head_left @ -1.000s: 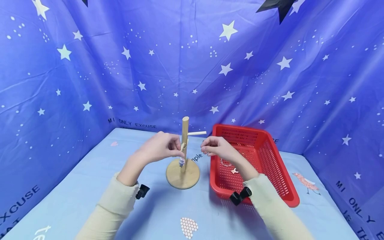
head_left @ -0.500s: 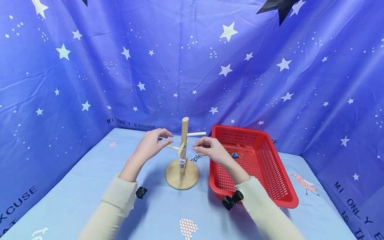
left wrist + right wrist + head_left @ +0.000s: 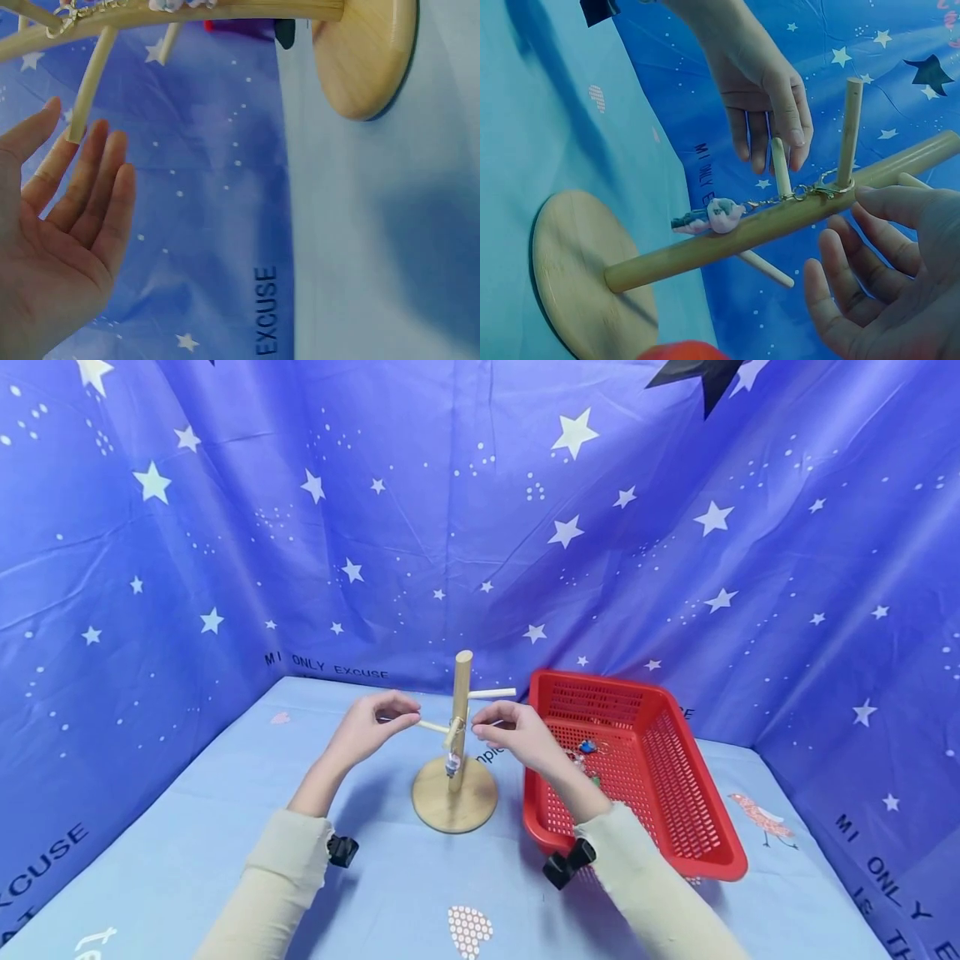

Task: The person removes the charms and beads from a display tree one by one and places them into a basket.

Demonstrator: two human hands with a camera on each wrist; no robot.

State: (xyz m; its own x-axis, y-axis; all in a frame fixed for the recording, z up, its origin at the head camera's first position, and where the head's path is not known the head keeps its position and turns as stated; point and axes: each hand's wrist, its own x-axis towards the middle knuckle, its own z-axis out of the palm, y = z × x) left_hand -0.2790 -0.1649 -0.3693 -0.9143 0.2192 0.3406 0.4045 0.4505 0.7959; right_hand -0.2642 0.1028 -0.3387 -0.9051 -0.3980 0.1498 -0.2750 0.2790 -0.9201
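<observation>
A keychain with a small figurine (image 3: 724,215) hangs by its gold chain and ring (image 3: 832,186) from a peg of the wooden stand (image 3: 462,685). In the head view the figurine (image 3: 452,765) dangles in front of the post. My left hand (image 3: 371,727) is at the tip of the left peg, its fingers loosely spread; in the left wrist view the peg end (image 3: 77,131) overlaps the index finger. On the post's other side, my right hand (image 3: 521,735) has relaxed fingers, the thumb close to the ring in the right wrist view. Neither hand grips anything.
To the right stands a red perforated basket (image 3: 723,867) with several small trinkets, among them a blue one (image 3: 587,747). Another peg (image 3: 492,693) sticks out to the right from the post. A starry blue curtain (image 3: 420,527) encloses the light-blue tabletop (image 3: 397,893).
My left hand has come away from the hanging keychain and drawn back left to the peg's tip. My right hand has moved left toward the post, revealing more trinkets in the basket.
</observation>
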